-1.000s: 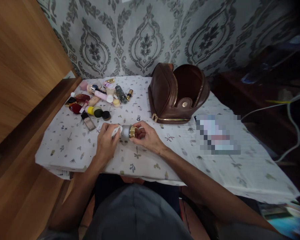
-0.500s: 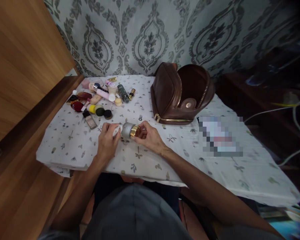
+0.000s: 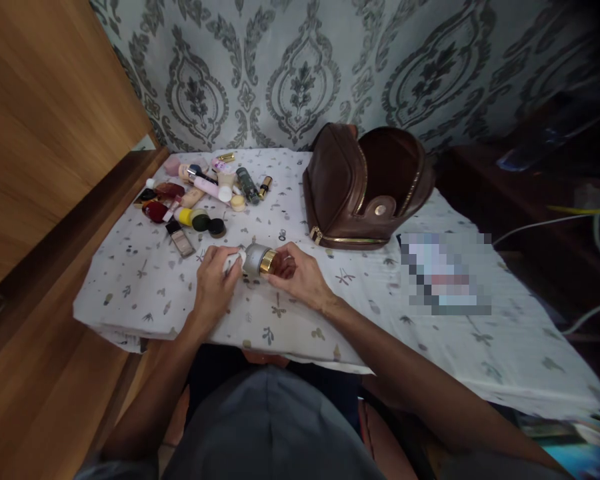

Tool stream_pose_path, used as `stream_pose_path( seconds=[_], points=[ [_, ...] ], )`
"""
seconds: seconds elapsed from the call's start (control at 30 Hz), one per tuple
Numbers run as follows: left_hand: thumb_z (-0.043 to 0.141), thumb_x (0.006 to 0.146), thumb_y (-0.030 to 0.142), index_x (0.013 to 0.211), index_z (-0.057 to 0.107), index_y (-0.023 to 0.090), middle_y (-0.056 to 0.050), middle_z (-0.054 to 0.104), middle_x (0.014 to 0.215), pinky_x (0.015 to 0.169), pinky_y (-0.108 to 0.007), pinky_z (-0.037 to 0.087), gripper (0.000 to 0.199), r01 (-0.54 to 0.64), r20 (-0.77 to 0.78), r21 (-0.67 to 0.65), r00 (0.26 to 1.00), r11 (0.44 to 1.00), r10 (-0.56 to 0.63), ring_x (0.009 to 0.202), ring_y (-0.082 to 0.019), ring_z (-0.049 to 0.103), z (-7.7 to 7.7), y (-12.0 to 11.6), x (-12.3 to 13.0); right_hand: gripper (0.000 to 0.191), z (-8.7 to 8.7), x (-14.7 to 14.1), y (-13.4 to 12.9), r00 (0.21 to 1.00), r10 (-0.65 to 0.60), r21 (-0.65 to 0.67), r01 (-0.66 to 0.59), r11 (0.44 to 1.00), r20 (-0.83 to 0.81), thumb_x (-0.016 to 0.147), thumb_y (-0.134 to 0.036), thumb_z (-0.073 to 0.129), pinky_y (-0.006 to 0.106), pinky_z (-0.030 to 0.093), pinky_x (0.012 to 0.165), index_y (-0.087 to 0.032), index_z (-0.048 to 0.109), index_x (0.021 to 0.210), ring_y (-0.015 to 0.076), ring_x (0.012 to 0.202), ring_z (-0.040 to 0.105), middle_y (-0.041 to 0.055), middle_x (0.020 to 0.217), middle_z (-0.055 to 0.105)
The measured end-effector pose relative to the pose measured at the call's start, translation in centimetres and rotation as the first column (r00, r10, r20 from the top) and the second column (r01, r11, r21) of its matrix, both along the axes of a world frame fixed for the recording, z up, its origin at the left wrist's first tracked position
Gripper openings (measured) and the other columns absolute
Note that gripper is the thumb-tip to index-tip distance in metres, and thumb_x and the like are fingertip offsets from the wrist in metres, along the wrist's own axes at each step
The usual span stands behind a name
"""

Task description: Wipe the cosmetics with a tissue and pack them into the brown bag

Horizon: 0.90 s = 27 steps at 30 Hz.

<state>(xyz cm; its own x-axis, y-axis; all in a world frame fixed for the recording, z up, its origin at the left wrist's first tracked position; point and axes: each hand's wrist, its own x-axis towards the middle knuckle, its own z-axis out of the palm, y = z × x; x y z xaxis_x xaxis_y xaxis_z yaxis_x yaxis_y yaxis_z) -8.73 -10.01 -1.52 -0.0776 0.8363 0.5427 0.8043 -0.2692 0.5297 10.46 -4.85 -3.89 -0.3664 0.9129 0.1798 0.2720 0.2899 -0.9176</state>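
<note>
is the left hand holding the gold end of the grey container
No, the right hand holds the gold end, while the left hand holds something white near the grey container.

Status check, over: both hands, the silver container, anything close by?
Left hand: gripping something white. Right hand: holding gold end of silver container. Nearby: open brown bag, cosmetics cluster beyond left hand.

glossy metallic cap [image 3: 268,262], smooth leathery bag [image 3: 334,183]

A grey top [image 3: 267,427] with matching sleeves [image 3: 123,468] meets dark bottoms [image 3: 215,373], and the hands [image 3: 214,280] are bare.
</note>
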Motion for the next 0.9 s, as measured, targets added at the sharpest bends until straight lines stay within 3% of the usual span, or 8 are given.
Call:
stream_pose_path(
  seconds=[0.07,0.17,0.27,0.4,0.6,0.77,0.9],
  points=[
    [0.057,0.091,0.021,0.099,0.064,0.018,-0.004,0.063,0.091,0.082,-0.032,0.05,0.011,0.001,0.03,-0.004,1.0,1.0,-0.001,0.09,-0.02,0.062,0.2,0.1,-0.3,0.044,-0.4,0.1,0.0,0.999,0.05,0.145,-0.049,0.988,-0.003,0.072,-0.035,0.077,0.031,0.056,0.066,-0.021,0.056,0.109,0.0154,0.068,0.062,0.0008,0.087,0.064],
    [0.057,0.091,0.023,0.098,0.065,0.02,-0.004,0.064,0.092,0.082,-0.033,0.05,0.011,0.007,0.048,-0.012,0.999,1.0,-0.006,0.091,-0.021,0.063,0.7,0.1,-0.4,0.043,-0.8,0.3,0.0,0.989,0.142,0.357,-0.149,0.922,0.044,0.081,-0.025,0.068,0.033,0.058,0.078,-0.024,0.057,0.122,0.0177,0.088,0.064,0.0071,0.113,0.059],
    [0.057,0.091,0.023,0.097,0.065,0.02,-0.004,0.063,0.09,0.081,-0.032,0.049,0.011,0.029,0.023,-0.022,0.999,0.999,-0.029,0.09,-0.02,0.062,1.3,0.2,-0.2,0.039,-0.8,0.5,-0.1,0.98,0.175,0.426,-0.197,0.883,0.09,0.089,-0.022,0.058,0.035,0.057,0.087,-0.029,0.055,0.127,0.0196,0.104,0.062,0.0074,0.126,0.053],
    [0.056,0.092,0.021,0.099,0.065,0.02,-0.003,0.06,0.09,0.079,-0.03,0.049,0.012,0.065,-0.051,-0.044,0.996,0.997,-0.067,0.088,-0.019,0.06,2.0,-0.1,0.4,0.044,-0.9,0.6,-0.2,0.977,0.183,0.388,-0.21,0.897,0.106,0.088,-0.016,0.054,0.037,0.056,0.094,-0.032,0.054,0.129,0.0194,0.109,0.061,0.0069,0.134,0.048],
    [0.054,0.092,0.02,0.1,0.063,0.02,-0.003,0.057,0.09,0.075,-0.028,0.048,0.012,0.065,-0.099,-0.081,0.992,0.995,-0.073,0.086,-0.018,0.059,2.4,-0.7,0.6,0.069,-2.3,0.5,0.5,0.99,0.136,0.293,-0.123,0.948,-0.024,0.075,-0.022,0.073,0.041,0.057,0.09,-0.034,0.046,0.138,0.0186,0.097,0.063,0.0083,0.136,0.045],
    [0.052,0.094,0.022,0.101,0.063,0.02,-0.004,0.057,0.092,0.076,-0.029,0.049,0.013,0.078,-0.107,-0.06,0.991,0.995,-0.084,0.086,-0.018,0.06,2.0,-1.2,0.8,0.055,-1.9,0.5,0.5,0.991,0.133,0.19,-0.126,0.974,-0.026,0.073,-0.031,0.078,0.045,0.056,0.091,-0.031,0.058,0.124,0.0171,0.089,0.063,0.008,0.135,0.048],
    [0.051,0.095,0.025,0.105,0.063,0.021,-0.004,0.057,0.094,0.078,-0.029,0.05,0.016,0.106,-0.114,-0.038,0.987,0.994,-0.109,0.086,-0.017,0.061,1.7,-1.4,1.4,0.056,-1.2,0.4,0.1,0.983,0.181,0.138,-0.176,0.975,-0.021,0.076,-0.034,0.076,0.039,0.058,0.081,-0.025,0.056,0.128,0.0189,0.084,0.064,0.008,0.113,0.062]
  ],
)
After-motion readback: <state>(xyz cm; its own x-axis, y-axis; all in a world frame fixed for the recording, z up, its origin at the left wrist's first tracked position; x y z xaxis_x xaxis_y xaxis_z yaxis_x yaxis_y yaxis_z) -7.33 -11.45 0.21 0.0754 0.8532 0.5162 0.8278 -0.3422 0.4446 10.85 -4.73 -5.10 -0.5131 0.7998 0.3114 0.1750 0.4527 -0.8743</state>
